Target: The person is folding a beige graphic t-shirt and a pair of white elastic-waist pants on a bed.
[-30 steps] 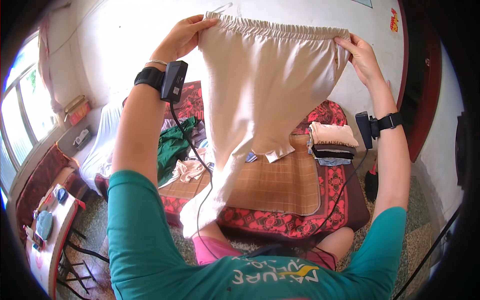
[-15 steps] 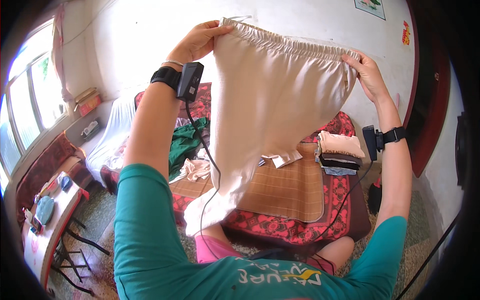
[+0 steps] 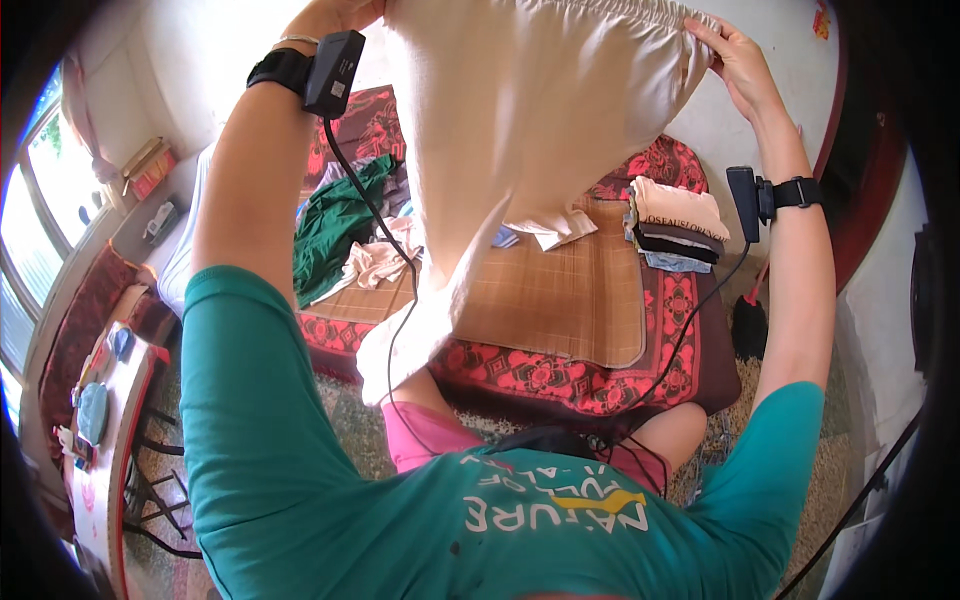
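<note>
One pair of pale trousers (image 3: 530,120) hangs in front of the bed (image 3: 530,375), the right hand (image 3: 745,70) pinching one corner of the waistband (image 3: 640,12) and the left hand (image 3: 345,12), partly cropped, gripping the other side. On the bed, loose clothes (image 3: 340,225) lie at left, a folded stack (image 3: 680,212) at right.

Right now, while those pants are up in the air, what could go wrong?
Two things, maybe. The cable from the box below the left hand runs in front of the dangling pant leg, so it could snag if the pants swing. And the right hand pinches just one end of the waistband, so that end might slip and drop toward the brown mat.
</note>
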